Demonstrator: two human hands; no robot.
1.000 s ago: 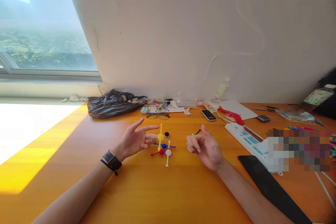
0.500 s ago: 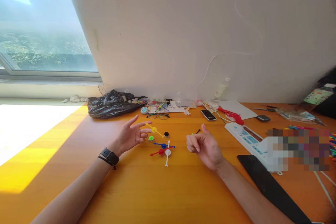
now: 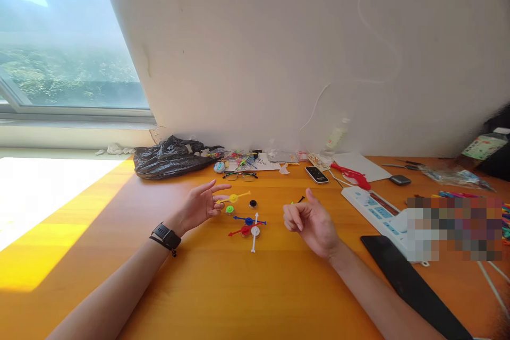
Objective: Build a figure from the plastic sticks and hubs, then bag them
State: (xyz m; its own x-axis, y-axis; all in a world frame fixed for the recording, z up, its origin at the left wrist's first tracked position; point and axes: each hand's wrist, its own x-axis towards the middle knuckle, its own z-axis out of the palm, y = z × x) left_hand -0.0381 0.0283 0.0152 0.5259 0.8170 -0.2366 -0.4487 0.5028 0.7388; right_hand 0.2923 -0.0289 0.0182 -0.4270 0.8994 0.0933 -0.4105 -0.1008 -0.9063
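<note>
My left hand [image 3: 201,204] is open, fingers stretched towards a yellow arrow spinner [image 3: 234,198]; it touches or nearly touches the yellow arrow's left end. Below that sits a round green base [image 3: 230,210], and to its right a black base [image 3: 253,204], neither carrying an arrow. Closer to me, a blue arrow spinner [image 3: 249,221], a red one [image 3: 245,230] and a white one [image 3: 255,231] stand bunched together, their arrows crossing. My right hand [image 3: 313,223] has its fingers curled in and thumb raised, with nothing visible in it. Just behind it shows a black arrow piece [image 3: 301,200] beside a green bit, mostly hidden.
Along the wall lie a black plastic bag [image 3: 167,162], eyeglasses [image 3: 240,176], a black-and-white handheld device [image 3: 316,174] and a red toy gun [image 3: 351,175]. At right are a white power strip [image 3: 372,207] and a long black strip [image 3: 402,271]. Sunlight falls on the left side.
The yellow arrow has turned on its base: it sloped down to the right and now slopes up to the right. My left fingers have shifted slightly; my right hand has stayed put.
</note>
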